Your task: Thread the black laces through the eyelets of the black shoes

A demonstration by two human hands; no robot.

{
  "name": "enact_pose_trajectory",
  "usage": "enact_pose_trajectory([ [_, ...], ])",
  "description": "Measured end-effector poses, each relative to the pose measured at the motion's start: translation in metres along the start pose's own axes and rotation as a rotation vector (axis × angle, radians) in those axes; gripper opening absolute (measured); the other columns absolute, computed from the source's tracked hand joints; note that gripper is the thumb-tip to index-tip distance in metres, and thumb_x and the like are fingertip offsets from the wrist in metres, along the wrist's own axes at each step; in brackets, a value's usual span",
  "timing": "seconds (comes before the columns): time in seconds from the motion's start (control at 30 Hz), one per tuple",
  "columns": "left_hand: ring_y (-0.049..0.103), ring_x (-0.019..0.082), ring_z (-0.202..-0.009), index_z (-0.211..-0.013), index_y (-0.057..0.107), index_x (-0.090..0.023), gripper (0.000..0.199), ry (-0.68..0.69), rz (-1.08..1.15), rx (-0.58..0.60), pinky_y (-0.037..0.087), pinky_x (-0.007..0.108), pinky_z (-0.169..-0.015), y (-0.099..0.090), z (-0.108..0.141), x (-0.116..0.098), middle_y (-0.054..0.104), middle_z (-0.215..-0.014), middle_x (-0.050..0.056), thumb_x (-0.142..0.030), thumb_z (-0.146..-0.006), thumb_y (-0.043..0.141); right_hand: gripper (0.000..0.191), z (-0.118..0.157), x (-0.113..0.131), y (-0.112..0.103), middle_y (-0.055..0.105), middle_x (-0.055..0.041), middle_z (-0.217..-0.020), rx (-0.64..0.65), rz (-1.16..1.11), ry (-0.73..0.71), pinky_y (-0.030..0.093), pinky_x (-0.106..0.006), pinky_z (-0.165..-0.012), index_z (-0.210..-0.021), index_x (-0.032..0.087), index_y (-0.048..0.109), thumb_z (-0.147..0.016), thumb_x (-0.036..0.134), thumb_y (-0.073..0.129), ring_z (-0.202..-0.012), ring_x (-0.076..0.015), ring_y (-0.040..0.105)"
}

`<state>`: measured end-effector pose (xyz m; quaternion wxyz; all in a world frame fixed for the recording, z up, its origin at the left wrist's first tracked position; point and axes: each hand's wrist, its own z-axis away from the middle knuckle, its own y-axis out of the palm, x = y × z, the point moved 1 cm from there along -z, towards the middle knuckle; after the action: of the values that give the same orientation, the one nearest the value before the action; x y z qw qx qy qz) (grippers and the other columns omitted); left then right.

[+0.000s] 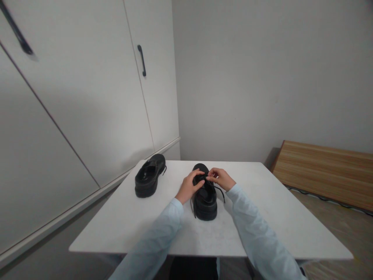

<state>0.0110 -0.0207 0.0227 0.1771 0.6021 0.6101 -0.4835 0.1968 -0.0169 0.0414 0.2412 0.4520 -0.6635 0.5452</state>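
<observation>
A black lace-up shoe (205,208) stands on the white table, toe away from me, heel toward me. Its loose lace ends hang down on both sides. My left hand (189,186) rests at the left of the lacing, thumb and fingers curved around the upper part of the shoe. From the right, my right hand (220,178) pinches at the lacing with thumb and index finger; the black lace shows between them. A second black shoe (147,181) stands untouched at the table's far left, a bit of lace sticking out on its right side.
The white table (122,225) has its near edge in front of my body. Behind it on the left are white cabinet doors (116,97) with dark handles. A grey wall (247,77) stands at the back, and a wood-grain board (326,171) lies to the right.
</observation>
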Motion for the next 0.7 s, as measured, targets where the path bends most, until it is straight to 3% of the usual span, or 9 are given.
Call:
enact_pose_trajectory([
  [0.2, 0.048, 0.024, -0.123, -0.109, 0.061, -0.019, 0.032, -0.005, -0.028, -0.002, 0.033, 0.040, -0.106, 0.001, 0.000, 0.001, 0.057, -0.125, 0.010, -0.028, -0.079, 0.060, 0.018, 0.000, 0.008, 0.005, 0.059, 0.0001, -0.066, -0.055, -0.033, -0.080, 0.043, -0.025, -0.057, -0.064, 0.018, 0.059, -0.067, 0.034, 0.066, -0.059, -0.0124, 0.052],
  [0.43, 0.049, 0.023, -0.122, -0.109, 0.060, -0.020, 0.031, -0.009, -0.038, -0.007, 0.034, 0.039, -0.106, 0.001, 0.000, 0.000, 0.058, -0.125, 0.009, -0.028, -0.079, 0.060, 0.021, 0.000, 0.009, 0.003, 0.058, -0.0001, -0.063, -0.092, -0.105, -0.068, 0.044, -0.025, -0.056, -0.066, 0.017, 0.058, -0.069, 0.037, 0.065, -0.060, -0.0125, 0.053],
  [0.7, 0.047, 0.023, -0.124, -0.108, 0.060, -0.019, 0.030, 0.003, -0.028, -0.002, 0.033, 0.039, -0.106, 0.001, 0.000, 0.001, 0.059, -0.123, 0.009, -0.027, -0.079, 0.060, 0.034, 0.001, 0.011, 0.006, 0.062, -0.0026, -0.077, -0.109, -0.417, -0.026, 0.051, -0.029, -0.062, -0.065, 0.017, 0.056, -0.061, 0.045, 0.073, -0.065, -0.0140, 0.061],
])
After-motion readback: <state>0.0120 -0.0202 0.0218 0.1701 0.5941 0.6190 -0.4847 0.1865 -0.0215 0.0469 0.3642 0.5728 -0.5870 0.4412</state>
